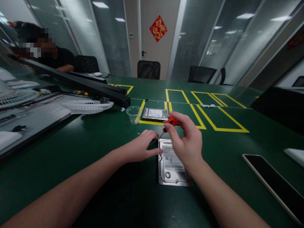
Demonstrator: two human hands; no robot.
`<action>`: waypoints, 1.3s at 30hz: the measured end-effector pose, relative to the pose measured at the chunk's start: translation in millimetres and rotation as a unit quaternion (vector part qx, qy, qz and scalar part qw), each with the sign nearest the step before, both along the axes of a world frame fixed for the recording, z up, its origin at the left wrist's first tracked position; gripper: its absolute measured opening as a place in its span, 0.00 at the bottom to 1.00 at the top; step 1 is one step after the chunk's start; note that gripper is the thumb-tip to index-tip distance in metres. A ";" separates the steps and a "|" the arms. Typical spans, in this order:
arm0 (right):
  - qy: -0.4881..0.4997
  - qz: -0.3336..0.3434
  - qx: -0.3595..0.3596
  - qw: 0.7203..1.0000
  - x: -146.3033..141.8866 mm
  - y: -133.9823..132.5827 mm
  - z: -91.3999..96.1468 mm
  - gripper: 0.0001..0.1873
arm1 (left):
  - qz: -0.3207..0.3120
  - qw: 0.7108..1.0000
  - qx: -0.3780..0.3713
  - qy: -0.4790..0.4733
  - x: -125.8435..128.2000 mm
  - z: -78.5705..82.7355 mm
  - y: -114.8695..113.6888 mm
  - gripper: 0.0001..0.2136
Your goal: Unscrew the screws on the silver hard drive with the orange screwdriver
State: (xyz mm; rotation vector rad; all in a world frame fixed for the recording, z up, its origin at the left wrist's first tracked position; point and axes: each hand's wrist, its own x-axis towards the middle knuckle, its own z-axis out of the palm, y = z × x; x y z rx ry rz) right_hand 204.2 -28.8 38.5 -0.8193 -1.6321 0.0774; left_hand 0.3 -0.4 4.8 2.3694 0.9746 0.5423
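Observation:
A silver hard drive (pixel 174 174) lies label up on the green table before me. My right hand (pixel 188 139) pinches the orange and black handle of a screwdriver (pixel 172 121) between thumb and fingers. Its thin shaft slants down to the drive's far left corner; whether the tip sits in a screw is too small to tell. Along the drive's left side rests my left hand (pixel 142 147), thumb at the edge and fingers stretched toward that same corner. Thumb and fingers are apart, with nothing visible between them. Part of the label is behind my right hand.
Beyond my hands are a second hard drive (pixel 155 114) and a clear plastic cup (pixel 133 114). Yellow tape (pixel 230 129) marks rectangles on the table. A phone (pixel 270 183) lies right. Fan parts (pixel 86 106) and a long black bar (pixel 95 90) crowd the left, near a seated person (pixel 61 60).

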 end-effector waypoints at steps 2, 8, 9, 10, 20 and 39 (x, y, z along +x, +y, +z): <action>-0.003 0.010 -0.005 1.000 -0.6 -1.3 2.1 0.17 | -0.002 1.000 -0.001 0.001 0.5 0.6 -0.4 0.17; -0.002 0.002 -0.004 1.000 0.3 -3.8 3.6 0.20 | -0.005 1.000 0.005 0.001 1.5 2.2 -0.6 0.15; -0.002 -0.001 -0.003 1.000 0.4 -3.5 3.3 0.19 | -0.005 1.000 0.004 0.001 1.5 2.3 -0.6 0.16; 0.000 -0.001 -0.004 1.000 0.3 -3.1 2.8 0.19 | -0.005 1.000 0.003 0.001 1.4 2.3 -0.6 0.16; 0.038 -0.008 -0.017 0.999 -0.9 0.7 -3.7 0.15 | 0.005 1.000 -0.010 0.012 1.4 3.3 -0.6 0.18; 0.080 0.028 -0.044 0.995 -3.5 2.4 -7.4 0.16 | 0.001 1.000 -0.007 0.002 0.7 2.4 -0.5 0.17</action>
